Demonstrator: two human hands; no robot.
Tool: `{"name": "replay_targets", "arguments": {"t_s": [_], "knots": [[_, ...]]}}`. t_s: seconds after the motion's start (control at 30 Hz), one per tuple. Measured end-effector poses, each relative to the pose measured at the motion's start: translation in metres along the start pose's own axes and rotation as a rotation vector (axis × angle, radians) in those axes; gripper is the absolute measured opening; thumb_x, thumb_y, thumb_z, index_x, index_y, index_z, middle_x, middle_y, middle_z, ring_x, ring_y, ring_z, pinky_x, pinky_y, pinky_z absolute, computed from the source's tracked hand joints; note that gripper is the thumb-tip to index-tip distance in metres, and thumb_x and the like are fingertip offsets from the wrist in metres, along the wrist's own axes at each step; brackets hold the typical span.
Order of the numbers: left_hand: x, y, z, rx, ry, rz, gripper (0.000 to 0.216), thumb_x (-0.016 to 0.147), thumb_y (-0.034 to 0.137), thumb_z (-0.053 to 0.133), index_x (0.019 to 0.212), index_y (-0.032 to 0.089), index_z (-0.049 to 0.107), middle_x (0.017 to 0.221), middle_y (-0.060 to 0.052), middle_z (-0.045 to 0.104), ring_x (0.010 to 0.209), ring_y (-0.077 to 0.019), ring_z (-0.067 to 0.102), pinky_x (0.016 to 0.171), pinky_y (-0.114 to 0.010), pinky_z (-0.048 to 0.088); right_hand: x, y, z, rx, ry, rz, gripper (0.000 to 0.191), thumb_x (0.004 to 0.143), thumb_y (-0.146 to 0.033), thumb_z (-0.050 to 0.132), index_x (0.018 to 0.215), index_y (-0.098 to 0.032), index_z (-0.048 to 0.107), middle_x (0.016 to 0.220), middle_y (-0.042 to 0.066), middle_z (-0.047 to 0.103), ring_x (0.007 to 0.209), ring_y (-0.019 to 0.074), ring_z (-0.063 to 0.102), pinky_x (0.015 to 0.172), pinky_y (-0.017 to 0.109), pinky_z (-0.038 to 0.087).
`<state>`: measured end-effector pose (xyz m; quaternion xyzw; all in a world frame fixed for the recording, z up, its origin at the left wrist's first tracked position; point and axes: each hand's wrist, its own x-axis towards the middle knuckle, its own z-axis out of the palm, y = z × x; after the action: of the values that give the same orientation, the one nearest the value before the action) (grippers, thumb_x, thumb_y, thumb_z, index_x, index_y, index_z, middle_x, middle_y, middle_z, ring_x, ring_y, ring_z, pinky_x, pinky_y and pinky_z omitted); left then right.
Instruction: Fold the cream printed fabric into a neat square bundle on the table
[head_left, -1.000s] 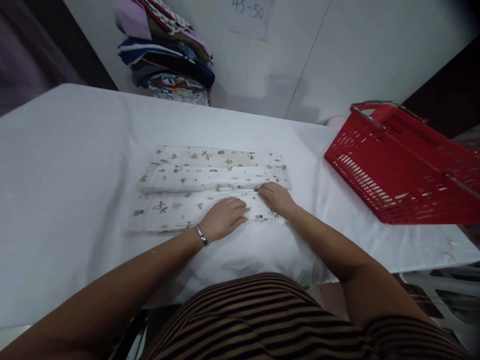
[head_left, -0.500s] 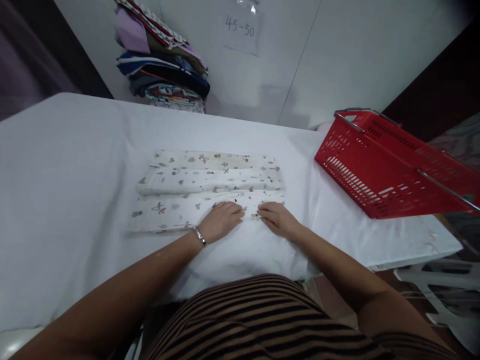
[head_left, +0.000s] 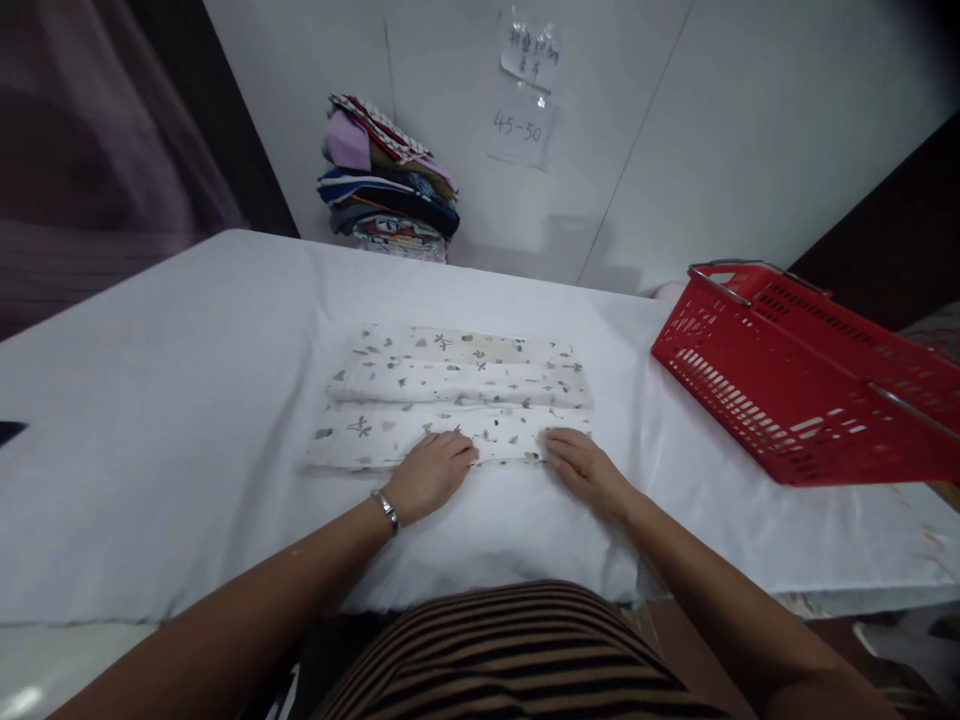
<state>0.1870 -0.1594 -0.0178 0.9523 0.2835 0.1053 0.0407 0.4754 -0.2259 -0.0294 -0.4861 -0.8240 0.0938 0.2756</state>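
A white cloth (head_left: pixel 480 383) printed with small plants and fruit lies folded lengthwise in layers, its long side running across in front of me. My left hand (head_left: pixel 431 470) rests palm down on its near edge, left of the middle, with the fingers laid on the fabric. Toward the near right corner, my right hand (head_left: pixel 585 465) touches the same edge, fingers stretched out over it. Both hands appear flat rather than gripping. The cloth's underside is hidden.
A white-covered table (head_left: pixel 187 400) carries everything. At the right stands a red plastic basket (head_left: pixel 810 370) with metal handles. A stack of folded fabrics (head_left: pixel 390 185) sits against the back wall, beside a paper sign (head_left: pixel 520 128) reading 45-50.
My hands have moved apart along the cloth's near edge, the right one toward the right corner. The view has shifted, so table, basket and stack appear lower and further right.
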Motion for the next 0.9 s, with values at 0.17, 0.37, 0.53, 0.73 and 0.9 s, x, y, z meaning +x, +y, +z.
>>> {"name": "replay_targets", "arguments": {"t_s": [0.17, 0.37, 0.53, 0.73, 0.9], "knots": [[0.005, 0.006, -0.003, 0.02, -0.023, -0.025, 0.023, 0.083, 0.013, 0.044, 0.101, 0.018, 0.057, 0.099, -0.006, 0.059, 0.093, -0.0197, 0.049, 0.08, -0.035, 0.039, 0.054, -0.006, 0.006, 0.09, -0.098, -0.008, 0.038, 0.092, -0.031, 0.037, 0.127, -0.024, 0.048, 0.13, 0.006, 0.05, 0.122, 0.0204, 0.043, 0.102, 0.042, 0.036], [0.001, 0.006, -0.003, -0.016, -0.008, -0.036, 0.024, 0.082, 0.012, 0.045, 0.101, 0.02, 0.058, 0.099, -0.005, 0.059, 0.095, -0.0195, 0.047, 0.079, -0.034, 0.038, 0.102, -0.001, 0.025, 0.253, -0.148, 0.052, 0.039, 0.091, -0.04, 0.037, 0.118, -0.02, 0.058, 0.121, 0.007, 0.058, 0.113, 0.0199, 0.052, 0.099, 0.037, 0.04], [-0.003, 0.002, 0.003, -0.045, 0.031, -0.045, 0.025, 0.084, 0.014, 0.045, 0.105, 0.021, 0.057, 0.1, -0.004, 0.058, 0.095, -0.0198, 0.046, 0.081, -0.035, 0.036, 0.114, -0.002, 0.034, 0.269, -0.192, 0.0, 0.04, 0.091, -0.04, 0.037, 0.117, -0.019, 0.058, 0.118, 0.008, 0.06, 0.109, 0.0195, 0.054, 0.096, 0.037, 0.042], [-0.003, 0.001, 0.006, -0.09, 0.042, -0.028, 0.026, 0.083, 0.013, 0.045, 0.105, 0.021, 0.057, 0.1, -0.004, 0.057, 0.096, -0.0193, 0.045, 0.082, -0.035, 0.035, 0.12, 0.001, 0.044, 0.169, -0.236, -0.084, 0.041, 0.092, -0.039, 0.034, 0.122, -0.018, 0.054, 0.124, 0.009, 0.055, 0.118, 0.0203, 0.047, 0.102, 0.039, 0.036], [-0.005, 0.0, 0.005, -0.111, 0.05, -0.022, 0.026, 0.082, 0.013, 0.047, 0.105, 0.022, 0.055, 0.101, -0.005, 0.056, 0.097, -0.0186, 0.045, 0.082, -0.035, 0.035, 0.117, 0.001, 0.048, 0.069, -0.269, -0.095, 0.041, 0.092, -0.039, 0.035, 0.123, -0.018, 0.053, 0.124, 0.01, 0.055, 0.117, 0.0218, 0.048, 0.101, 0.042, 0.034]]}}
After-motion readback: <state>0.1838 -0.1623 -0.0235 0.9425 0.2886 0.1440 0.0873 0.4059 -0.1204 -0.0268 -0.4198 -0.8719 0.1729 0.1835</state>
